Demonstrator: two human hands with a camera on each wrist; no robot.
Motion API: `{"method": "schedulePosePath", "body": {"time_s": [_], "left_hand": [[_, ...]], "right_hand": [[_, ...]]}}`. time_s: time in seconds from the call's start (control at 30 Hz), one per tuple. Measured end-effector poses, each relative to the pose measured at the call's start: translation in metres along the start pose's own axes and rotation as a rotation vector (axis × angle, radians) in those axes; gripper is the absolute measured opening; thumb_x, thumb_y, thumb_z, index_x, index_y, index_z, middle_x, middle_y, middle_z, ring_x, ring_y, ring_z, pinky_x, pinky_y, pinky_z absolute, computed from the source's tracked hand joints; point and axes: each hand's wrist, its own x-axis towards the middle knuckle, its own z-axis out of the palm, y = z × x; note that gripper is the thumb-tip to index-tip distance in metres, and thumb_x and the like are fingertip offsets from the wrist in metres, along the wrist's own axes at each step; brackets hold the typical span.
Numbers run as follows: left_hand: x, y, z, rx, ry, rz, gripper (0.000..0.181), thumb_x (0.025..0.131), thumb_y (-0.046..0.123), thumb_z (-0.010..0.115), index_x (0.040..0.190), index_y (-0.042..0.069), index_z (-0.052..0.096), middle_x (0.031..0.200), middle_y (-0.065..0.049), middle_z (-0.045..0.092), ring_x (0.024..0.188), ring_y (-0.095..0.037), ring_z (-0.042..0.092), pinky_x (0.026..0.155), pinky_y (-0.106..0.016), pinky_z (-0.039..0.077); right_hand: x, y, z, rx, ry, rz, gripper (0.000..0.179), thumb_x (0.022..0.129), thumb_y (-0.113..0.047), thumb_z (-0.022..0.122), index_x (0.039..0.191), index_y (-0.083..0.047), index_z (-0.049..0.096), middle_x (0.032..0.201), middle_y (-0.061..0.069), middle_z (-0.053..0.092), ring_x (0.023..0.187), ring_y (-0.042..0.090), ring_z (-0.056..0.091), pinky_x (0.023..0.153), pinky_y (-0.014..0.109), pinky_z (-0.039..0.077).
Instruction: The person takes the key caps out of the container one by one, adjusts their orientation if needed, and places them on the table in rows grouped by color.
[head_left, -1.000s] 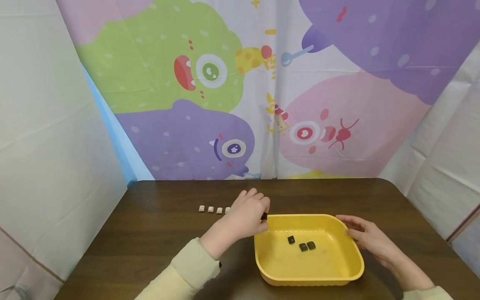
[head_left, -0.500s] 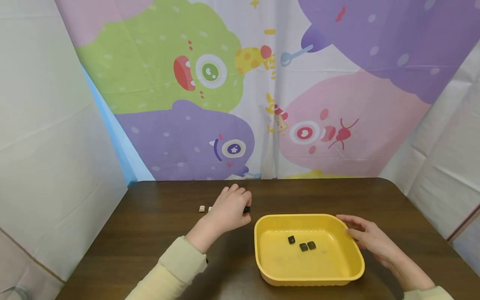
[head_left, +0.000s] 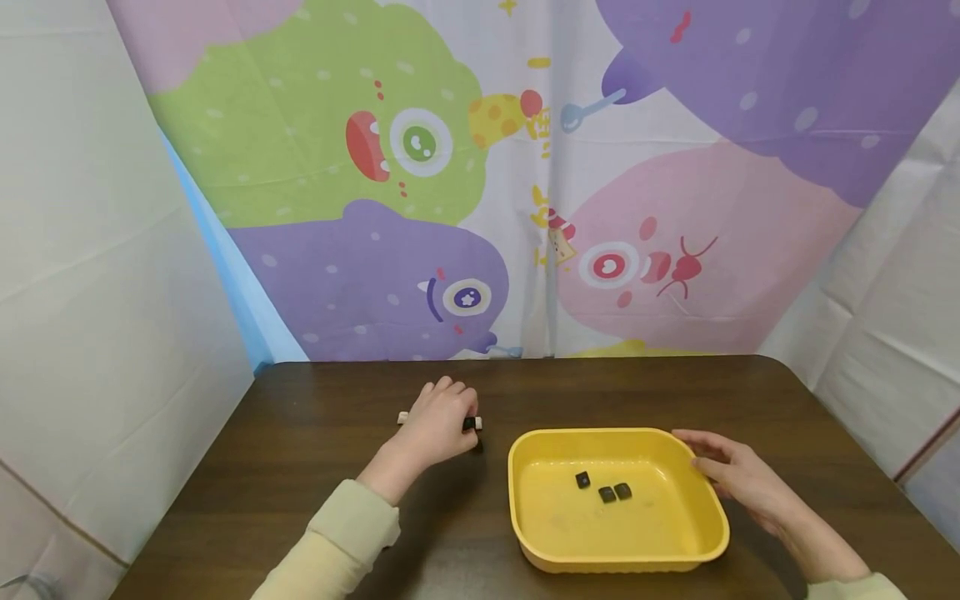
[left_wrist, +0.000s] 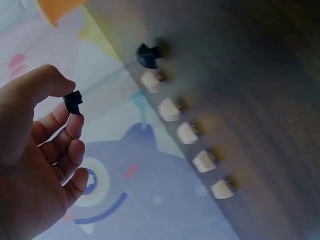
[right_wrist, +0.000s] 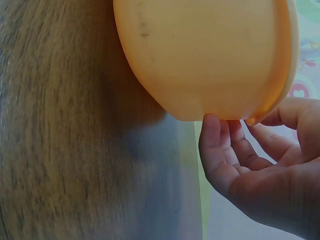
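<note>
My left hand (head_left: 435, 421) pinches a black keycap (left_wrist: 73, 102) between thumb and fingertips, over the far part of the table. Several white keycaps (left_wrist: 188, 133) stand in a row there, with another black keycap (left_wrist: 148, 56) at one end in the left wrist view. In the head view the hand hides most of this row; one white keycap (head_left: 402, 417) shows left of it, another right of the fingers. My right hand (head_left: 742, 483) holds the yellow tray (head_left: 618, 561) at its right end, fingers against the outer wall and thumb at the rim (right_wrist: 250, 121).
Three black keycaps lie in the tray, one black keycap (head_left: 582, 480) apart from the other two. The dark wooden table (head_left: 300, 483) ends at a curtain (head_left: 420, 275) printed with cartoon monsters. Pale sheets (head_left: 97, 250) hang at both sides.
My left hand has moved left from the tray's left rim to above the keycap row, carrying the black keycap. The right hand and the tray have stayed put.
</note>
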Motion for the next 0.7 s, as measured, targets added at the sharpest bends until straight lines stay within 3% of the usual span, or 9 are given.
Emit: {"method": "schedulePosePath", "body": {"time_s": [0.33, 0.7], "left_hand": [[-0.006, -0.012, 0.018, -0.003, -0.013, -0.036, 0.019, 0.067, 0.020, 0.073, 0.077, 0.015, 0.057, 0.075, 0.005, 0.052, 0.074, -0.016, 0.042, 0.068, -0.031, 0.033], [-0.006, -0.021, 0.039, -0.009, -0.119, -0.076, 0.022, 0.067, 0.022, 0.075, 0.080, 0.014, 0.060, 0.078, 0.003, 0.054, 0.076, -0.018, 0.045, 0.070, -0.035, 0.035]], "right_hand": [[-0.001, -0.001, 0.001, -0.007, 0.007, 0.001, 0.053, 0.095, -0.018, 0.053, 0.142, -0.001, 0.036, 0.136, 0.025, 0.044, 0.101, 0.020, 0.059, 0.077, 0.038, 0.052], [-0.001, -0.002, 0.000, -0.008, -0.001, -0.007, 0.053, 0.095, -0.017, 0.052, 0.143, 0.000, 0.035, 0.136, 0.026, 0.043, 0.101, 0.020, 0.059, 0.076, 0.038, 0.053]]}}
